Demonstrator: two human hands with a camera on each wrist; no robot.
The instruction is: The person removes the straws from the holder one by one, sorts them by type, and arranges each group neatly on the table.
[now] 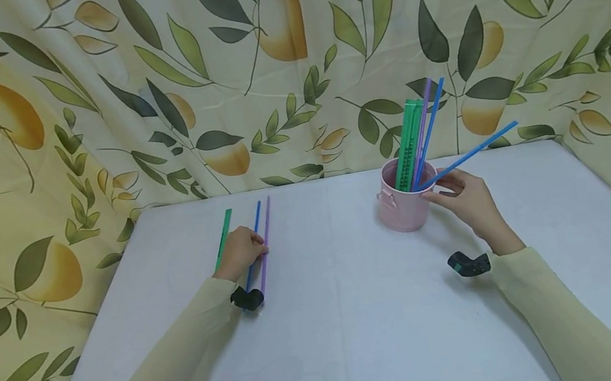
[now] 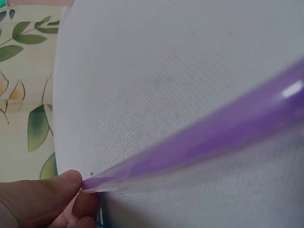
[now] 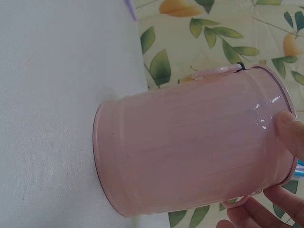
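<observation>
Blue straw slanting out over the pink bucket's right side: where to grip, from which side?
I'd pinch the blue straw near its outer tip, coming from the right or above. That end juts free past the rim; the lower end is crowded by the green bundle, and the right hand holds the pink bucket below its middle.

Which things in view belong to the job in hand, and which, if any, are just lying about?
Part of the job:
pink bucket, held by right grip
green strips, purple straw and blue straws in it
other purple straw, pinched by left grip
loose blue straw
loose green strip

Surroundings only:
white table
patterned curtain
black wrist cameras
</observation>
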